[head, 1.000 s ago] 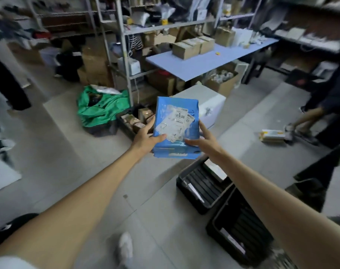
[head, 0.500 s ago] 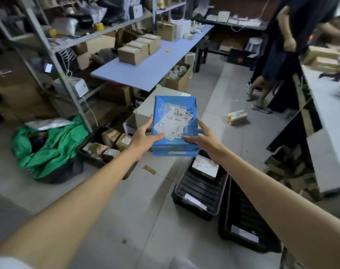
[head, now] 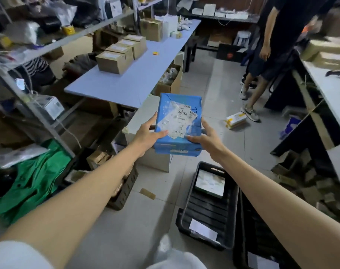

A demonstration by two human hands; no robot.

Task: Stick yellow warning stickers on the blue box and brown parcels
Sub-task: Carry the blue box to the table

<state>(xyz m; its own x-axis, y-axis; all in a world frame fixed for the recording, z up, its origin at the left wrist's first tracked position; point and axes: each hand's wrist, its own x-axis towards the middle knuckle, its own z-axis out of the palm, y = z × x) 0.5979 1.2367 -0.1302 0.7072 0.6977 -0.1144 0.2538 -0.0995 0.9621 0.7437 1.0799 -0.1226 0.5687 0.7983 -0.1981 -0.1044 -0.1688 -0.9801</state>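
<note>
A parcel packing room, by the look of it: metal shelving (head: 78, 35) crammed with bags and cartons, labelled brown parcels (head: 112, 62) lined along a long blue worktop (head: 136, 80), black plastic crates (head: 208, 210) on the tiled floor (head: 213, 105), and cardboard scraps (head: 305, 183) heaped beneath another bench.

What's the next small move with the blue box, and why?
Probably set the blue box down on the bare near end of the blue table: left hand and right hand both grip it in mid-air, so neither is free, and its top shows only white labels.
</note>
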